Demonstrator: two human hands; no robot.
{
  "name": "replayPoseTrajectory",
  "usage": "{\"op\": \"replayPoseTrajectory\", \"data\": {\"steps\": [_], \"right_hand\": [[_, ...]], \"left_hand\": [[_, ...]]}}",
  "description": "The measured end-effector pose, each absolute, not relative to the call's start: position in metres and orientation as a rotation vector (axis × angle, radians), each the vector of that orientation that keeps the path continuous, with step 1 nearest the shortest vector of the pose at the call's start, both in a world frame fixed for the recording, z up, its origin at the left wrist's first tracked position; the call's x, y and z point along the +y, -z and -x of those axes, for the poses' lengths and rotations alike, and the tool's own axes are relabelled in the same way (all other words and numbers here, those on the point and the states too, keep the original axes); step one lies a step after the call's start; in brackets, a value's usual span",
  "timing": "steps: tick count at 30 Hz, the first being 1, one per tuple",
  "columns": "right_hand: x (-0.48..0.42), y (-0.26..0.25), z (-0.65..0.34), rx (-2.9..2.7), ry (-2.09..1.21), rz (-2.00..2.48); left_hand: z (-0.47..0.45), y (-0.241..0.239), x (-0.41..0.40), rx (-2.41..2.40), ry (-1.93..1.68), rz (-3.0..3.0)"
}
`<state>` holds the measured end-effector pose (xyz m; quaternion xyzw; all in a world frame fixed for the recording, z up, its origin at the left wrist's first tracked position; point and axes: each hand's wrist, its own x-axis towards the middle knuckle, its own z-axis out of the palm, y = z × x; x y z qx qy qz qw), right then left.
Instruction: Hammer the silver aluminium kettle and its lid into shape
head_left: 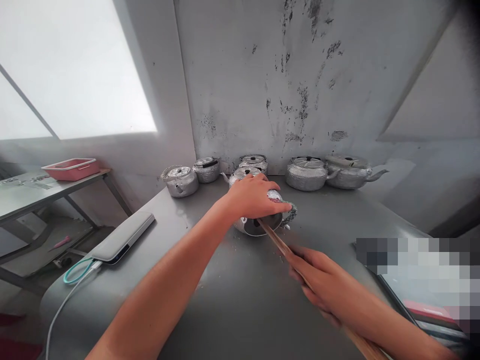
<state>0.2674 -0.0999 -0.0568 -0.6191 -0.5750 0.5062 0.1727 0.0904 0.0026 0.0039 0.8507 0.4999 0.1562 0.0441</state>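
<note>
A small silvery metal kettle [258, 230] lies tipped on the grey table, its round opening facing me. My left hand [255, 196] is on top of it, fingers curled over its body and thumb reaching toward the dark wrapped handle [290, 212]. My right hand [315, 275] grips a long wooden stick [275, 240], closed around its shaft. The stick's far end reaches into the kettle's opening, where its tip is hard to make out. Part of the kettle is hidden beneath my left hand.
Several metal kettles [306, 174] line the table's back edge by the stained wall [240, 90]. A grey power bank [123, 237] with a white cable [62, 305] lies left. On the right is a partly pixelated, dark-edged object [397, 300]. A pink basket [71, 169] sits on a side table.
</note>
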Motion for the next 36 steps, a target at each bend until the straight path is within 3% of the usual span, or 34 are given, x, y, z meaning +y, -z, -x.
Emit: {"op": "replayPoseTrajectory", "data": {"steps": [10,36], "right_hand": [[-0.107,0.059,-0.263,-1.426,-1.466,1.721],[-0.098,0.06,-0.27,-1.559,-1.453,1.717]], "left_hand": [[-0.095,-0.004,0.002,1.493,-0.511,-2.6],[-0.103,0.001,-0.004,1.514,-0.493,-2.68]]}}
